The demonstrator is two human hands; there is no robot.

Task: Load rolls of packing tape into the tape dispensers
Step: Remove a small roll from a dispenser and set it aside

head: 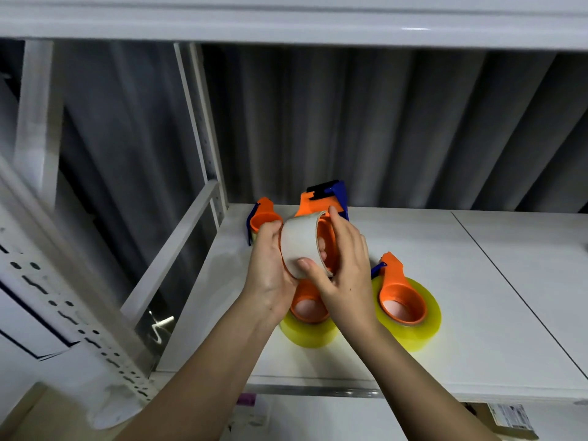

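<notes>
Both hands were raised over a white shelf (445, 281), and between them they held an orange tape dispenser (321, 202) with a pale, whitish roll (299, 246) sitting on its round hub. The left hand (270, 268) gripped the roll from its left side, fingers curled around the back of it and largely hidden. The right hand (343, 272) gripped the roll from the right: its thumb lay across the lower front of the roll's outer face, and one finger reached up to the roll's top edge, touching it. Inside the roll's open right end the orange hub showed. The dispenser's blue and black head stuck up just beyond the hands.

Directly below the hands, a second dispenser loaded with a yellow roll (308, 332) lay on the shelf, its orange hub ring facing up, partly covered by both wrists. Just to the right of the right hand lay another loaded dispenser (404, 307), also carrying a yellow roll, with its orange handle pointing away from the person. Beyond the left hand, close to its knuckles, stood a fourth orange dispenser (264, 218) with a blue side part; whether it carried tape could not be told.
</notes>
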